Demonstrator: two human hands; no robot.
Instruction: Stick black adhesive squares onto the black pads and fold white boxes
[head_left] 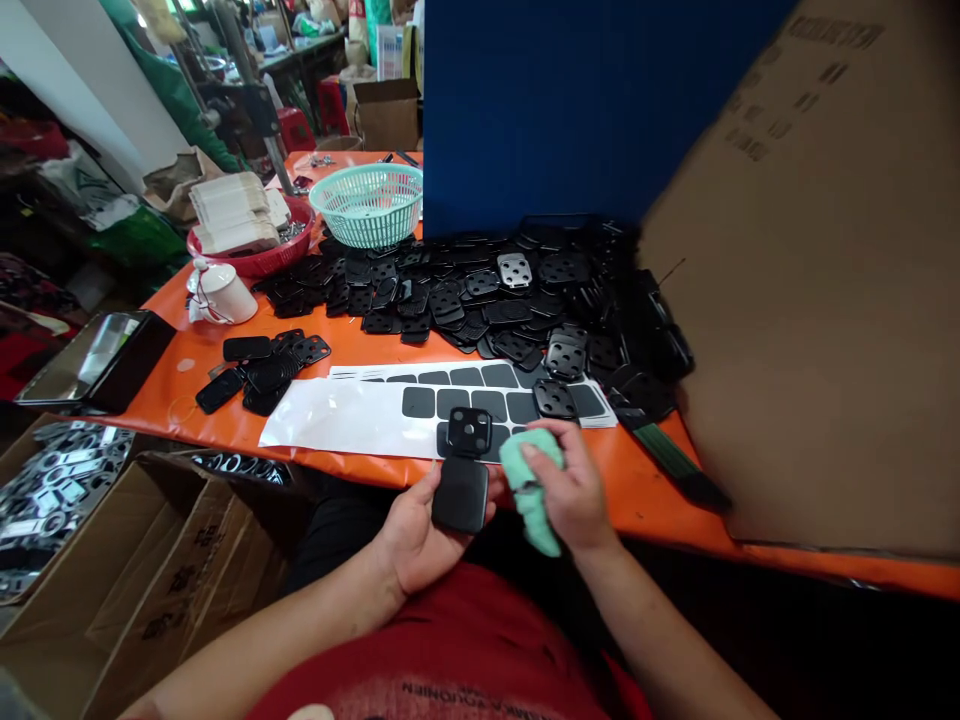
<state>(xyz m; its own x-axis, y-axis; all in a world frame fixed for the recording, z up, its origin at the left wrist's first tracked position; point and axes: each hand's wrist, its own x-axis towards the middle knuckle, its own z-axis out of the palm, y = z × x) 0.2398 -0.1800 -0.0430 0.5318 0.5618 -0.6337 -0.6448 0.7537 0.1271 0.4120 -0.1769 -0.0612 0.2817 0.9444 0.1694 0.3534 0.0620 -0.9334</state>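
Observation:
A smooth black square plate [460, 495] rests in my left hand [421, 535], thumb on one edge and fingertips around the other. My right hand [570, 485] grips a crumpled mint-green cloth [534, 478], just right of the plate and apart from it. Just beyond the plate, a black plate with holes [470, 431] lies on a white sheet of dark square stickers [352, 418]. Another holed plate [555, 399] sits on the sheets' right part. Under the cloth, the right fingertips are partly hidden.
A large heap of black plates [450, 300] covers the back of the orange table [352, 345]. A smaller pile [274, 372] lies left, near a white lidded mug [223, 293]. Behind stand a mint basket [367, 205] and red basin [277, 258]. Cardboard [825, 330] walls the right side.

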